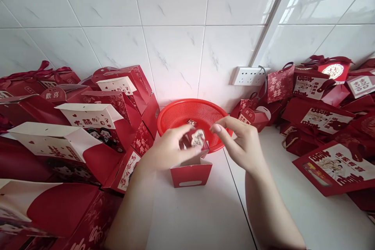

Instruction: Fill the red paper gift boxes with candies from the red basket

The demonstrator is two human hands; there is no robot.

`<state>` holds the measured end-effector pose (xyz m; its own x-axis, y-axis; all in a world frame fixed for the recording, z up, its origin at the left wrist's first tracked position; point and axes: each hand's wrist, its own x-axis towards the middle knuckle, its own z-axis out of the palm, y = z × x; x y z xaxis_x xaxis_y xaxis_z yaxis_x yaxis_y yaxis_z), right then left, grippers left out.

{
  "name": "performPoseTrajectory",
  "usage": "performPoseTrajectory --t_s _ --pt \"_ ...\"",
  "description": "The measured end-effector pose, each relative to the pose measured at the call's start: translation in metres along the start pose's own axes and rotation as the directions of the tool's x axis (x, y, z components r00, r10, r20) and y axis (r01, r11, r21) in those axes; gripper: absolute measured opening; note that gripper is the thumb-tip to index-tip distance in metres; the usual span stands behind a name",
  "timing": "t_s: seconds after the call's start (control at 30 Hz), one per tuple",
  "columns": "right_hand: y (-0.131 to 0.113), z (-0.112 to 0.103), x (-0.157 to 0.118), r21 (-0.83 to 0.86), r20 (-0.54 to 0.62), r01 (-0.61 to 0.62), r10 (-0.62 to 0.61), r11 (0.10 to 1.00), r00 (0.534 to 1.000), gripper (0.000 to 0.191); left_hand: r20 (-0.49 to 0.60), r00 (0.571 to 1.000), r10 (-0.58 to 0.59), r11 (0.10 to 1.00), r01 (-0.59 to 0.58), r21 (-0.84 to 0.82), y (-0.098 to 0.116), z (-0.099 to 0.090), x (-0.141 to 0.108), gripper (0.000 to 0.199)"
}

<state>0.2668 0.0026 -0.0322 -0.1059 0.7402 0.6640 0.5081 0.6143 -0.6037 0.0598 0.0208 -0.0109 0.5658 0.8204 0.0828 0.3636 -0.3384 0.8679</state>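
Note:
A small red packet with a pale printed label is between the thumb and fingers of my left hand, which is closed on it. Directly beneath stands a small red gift box with its top open, a white inside and a pale oval on the near side. My right hand hovers to the right of the packet, thumb and forefinger a little apart, with nothing seen in them. Behind both hands sits a red plastic basket with mesh sides; another small printed packet lies in it.
Rows of open red gift boxes crowd the left side. On the right, red printed boxes and bags are piled up. A white power strip is on the tiled wall. A seam crosses the white tabletop.

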Motion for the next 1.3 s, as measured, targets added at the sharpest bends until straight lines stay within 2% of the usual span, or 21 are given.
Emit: performPoseTrajectory --t_s 0.07,0.13,0.2,0.23,0.3,0.37,0.43,0.53,0.67,0.77,0.93,1.03,1.1,1.2,1.3 --pt "-0.007 -0.016 -0.007 0.06 0.048 0.014 -0.017 0.998 0.999 0.024 0.224 0.974 0.023 0.982 -0.064 0.177 0.012 0.0 -0.012 0.012" --pt "-0.016 -0.032 -0.014 0.131 0.115 0.076 -0.091 0.988 0.989 0.025 0.439 0.897 0.057 0.953 -0.18 0.244 0.022 0.002 -0.022 0.013" --pt "-0.025 -0.045 -0.02 0.158 0.2 0.128 -0.159 0.979 0.967 0.021 0.55 0.833 0.065 0.924 -0.258 0.282 0.029 0.007 -0.029 0.019" --pt "-0.029 -0.05 -0.023 0.151 0.267 0.13 -0.167 0.98 0.949 0.017 0.565 0.823 0.056 0.91 -0.275 0.311 0.032 0.01 -0.032 0.022" --pt "-0.036 -0.056 -0.028 0.108 0.443 0.09 -0.129 0.99 0.887 0.011 0.52 0.853 0.037 0.876 -0.277 0.394 0.035 0.017 -0.035 0.021" --pt "-0.041 -0.056 -0.032 0.016 0.595 0.031 -0.034 0.999 0.803 0.013 0.447 0.894 0.021 0.845 -0.255 0.471 0.036 0.024 -0.037 0.015" --pt "-0.043 -0.054 -0.036 -0.09 0.671 0.015 0.049 0.996 0.74 0.011 0.401 0.916 0.002 0.824 -0.229 0.518 0.038 0.03 -0.038 0.011" --pt "-0.043 -0.051 -0.041 -0.16 0.701 0.073 0.061 0.984 0.711 0.011 0.363 0.932 0.005 0.806 -0.219 0.551 0.039 0.036 -0.038 0.01" --pt "-0.041 -0.054 -0.044 -0.11 0.691 0.104 0.0 0.988 0.723 0.016 0.363 0.932 0.021 0.84 -0.213 0.498 0.041 0.032 -0.037 0.026" --pt "-0.038 -0.059 -0.044 -0.14 0.664 0.093 0.024 0.986 0.747 0.014 0.333 0.942 0.039 0.888 -0.186 0.421 0.039 0.02 -0.038 0.035" --pt "-0.035 -0.067 -0.045 -0.134 0.604 0.057 0.036 0.989 0.796 0.013 0.07 0.996 0.054 0.887 -0.08 0.454 0.03 0.002 -0.039 0.018" --pt "-0.033 -0.071 -0.047 -0.152 0.57 0.053 0.044 0.987 0.82 0.015 -0.079 0.997 0.02 0.884 0.019 0.466 0.024 -0.005 -0.038 0.017" --pt "-0.033 -0.073 -0.047 -0.166 0.558 0.054 0.049 0.985 0.829 0.016 -0.139 0.99 -0.006 0.875 0.072 0.478 0.02 -0.009 -0.035 0.019" --pt "-0.033 -0.075 -0.046 -0.158 0.541 0.059 0.036 0.986 0.84 0.014 -0.144 0.989 -0.005 0.841 0.083 0.534 0.013 -0.015 -0.03 0.023" --pt "-0.035 -0.075 -0.043 -0.133 0.481 0.066 0.006 0.989 0.877 0.01 -0.054 0.996 -0.068 0.806 0.086 0.585 0.003 -0.02 -0.022 0.027"
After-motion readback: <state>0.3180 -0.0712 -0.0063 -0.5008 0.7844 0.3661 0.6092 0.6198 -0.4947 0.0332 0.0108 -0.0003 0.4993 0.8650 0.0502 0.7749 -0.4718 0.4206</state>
